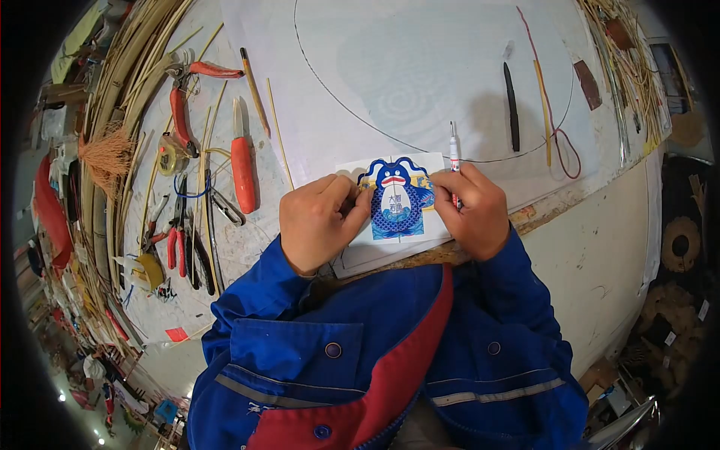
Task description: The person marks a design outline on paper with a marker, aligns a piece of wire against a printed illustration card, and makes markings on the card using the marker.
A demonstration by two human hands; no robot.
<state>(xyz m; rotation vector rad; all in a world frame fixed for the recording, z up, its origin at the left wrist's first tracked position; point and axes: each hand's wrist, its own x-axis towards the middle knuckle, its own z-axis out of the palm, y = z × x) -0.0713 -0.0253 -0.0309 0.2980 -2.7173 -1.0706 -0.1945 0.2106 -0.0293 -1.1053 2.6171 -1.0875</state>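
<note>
A white sheet of paper (352, 247) lies at the table's front edge. A printed blue cartoon creature with a white belly (397, 199) sits on it, and I cannot tell whether it is a separate cut-out. My left hand (319, 221) pinches the figure's left side between thumb and curled fingers. On the opposite side my right hand (476, 214) grips its edge with thumb and forefinger. A white and red pen (454, 142) points away from me, its lower part passing among the right fingers.
Red-handled pruning shears (178, 112), a red-handled knife (242, 176) and pliers (176, 244) lie to the left beside bundled cane strips (135, 90). A black pen (511, 109) and dark red cord (551, 120) rest on the large sheet (360, 45).
</note>
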